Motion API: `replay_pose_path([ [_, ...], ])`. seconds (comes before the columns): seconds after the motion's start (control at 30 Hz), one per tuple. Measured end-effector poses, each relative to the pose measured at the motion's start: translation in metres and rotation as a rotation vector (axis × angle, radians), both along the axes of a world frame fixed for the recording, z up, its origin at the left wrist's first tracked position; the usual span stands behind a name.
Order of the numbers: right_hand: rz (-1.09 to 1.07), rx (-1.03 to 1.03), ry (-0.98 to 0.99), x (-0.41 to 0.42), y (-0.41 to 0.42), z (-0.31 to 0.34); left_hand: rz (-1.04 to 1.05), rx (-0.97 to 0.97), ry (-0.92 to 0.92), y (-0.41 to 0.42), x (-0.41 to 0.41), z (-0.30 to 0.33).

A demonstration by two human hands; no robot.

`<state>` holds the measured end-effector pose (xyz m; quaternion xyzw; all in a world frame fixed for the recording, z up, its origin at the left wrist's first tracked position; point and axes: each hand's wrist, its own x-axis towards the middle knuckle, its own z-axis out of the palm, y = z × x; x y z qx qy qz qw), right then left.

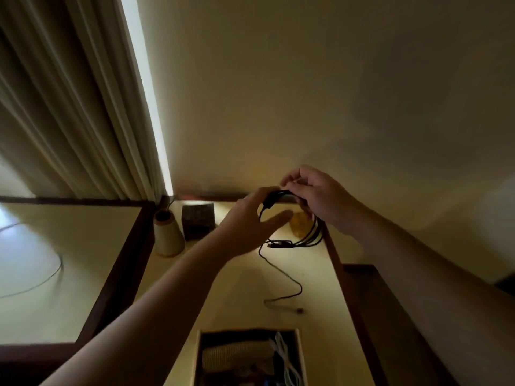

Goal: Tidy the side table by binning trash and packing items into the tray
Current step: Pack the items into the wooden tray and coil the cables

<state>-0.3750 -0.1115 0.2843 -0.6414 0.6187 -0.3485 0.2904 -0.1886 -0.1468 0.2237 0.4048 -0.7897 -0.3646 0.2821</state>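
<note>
A black cable (312, 235) hangs in several loops above the far end of the pale side table (239, 291). My right hand (315, 196) pinches the top of the loops with curled fingers. My left hand (248, 224) is at the left side of the coil, thumb stretched out beneath it; the fingers are blurred against the cable. A loose tail of the cable (287, 277) trails down onto the table top, ending near a small plug. At the bottom edge stands the tray (198, 358), holding a woven item and a white cable (284, 355).
A cone-shaped lamp base (167, 232) and a small dark box (198, 221) stand at the back left of the table. A yellowish object (299, 222) sits behind the coil. A curtain (69, 107) hangs at the left, and a bed surface (55, 274) lies beside the table.
</note>
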Motion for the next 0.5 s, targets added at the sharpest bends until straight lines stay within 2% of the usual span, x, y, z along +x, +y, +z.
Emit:
replay_pose_path([
  [0.1,-0.007,-0.159,0.044,-0.005,0.012,0.074,-0.089,0.174,0.244,-0.011,-0.012,0.07],
  [0.2,-0.066,-0.288,0.206,-0.015,0.022,0.137,-0.177,0.212,0.369,-0.006,-0.014,0.133],
  [0.3,-0.186,-0.396,0.289,-0.023,0.027,0.181,-0.232,0.233,0.454,0.002,-0.016,0.189],
  [0.4,-0.441,-0.638,0.351,-0.017,0.036,0.201,-0.2,0.151,0.432,0.008,-0.022,0.239],
  [0.43,-0.494,-0.697,0.301,-0.01,0.042,0.202,-0.174,0.12,0.426,0.009,-0.025,0.252],
  [0.5,-0.458,-0.657,0.027,0.006,0.053,0.196,-0.107,0.102,0.458,0.009,-0.03,0.275],
])
